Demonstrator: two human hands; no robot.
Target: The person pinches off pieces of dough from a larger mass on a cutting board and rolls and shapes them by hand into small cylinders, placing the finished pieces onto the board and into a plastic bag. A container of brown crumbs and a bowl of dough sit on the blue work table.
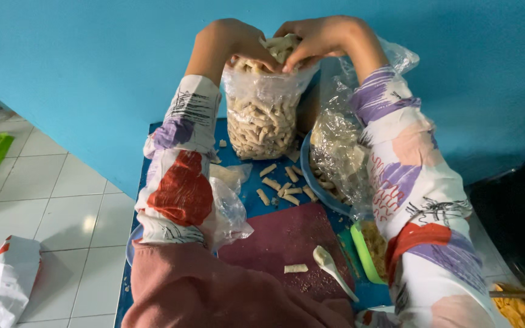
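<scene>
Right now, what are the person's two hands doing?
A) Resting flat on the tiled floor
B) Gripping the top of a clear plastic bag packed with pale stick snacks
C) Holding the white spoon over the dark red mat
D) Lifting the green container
B: the left hand and the right hand both clutch the top of the clear bag full of pale sticks, while the white spoon lies untouched on the mat.

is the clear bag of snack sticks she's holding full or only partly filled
Full: the clear bag stands upright, packed with sticks heaping above its mouth, where both hands press.
</scene>
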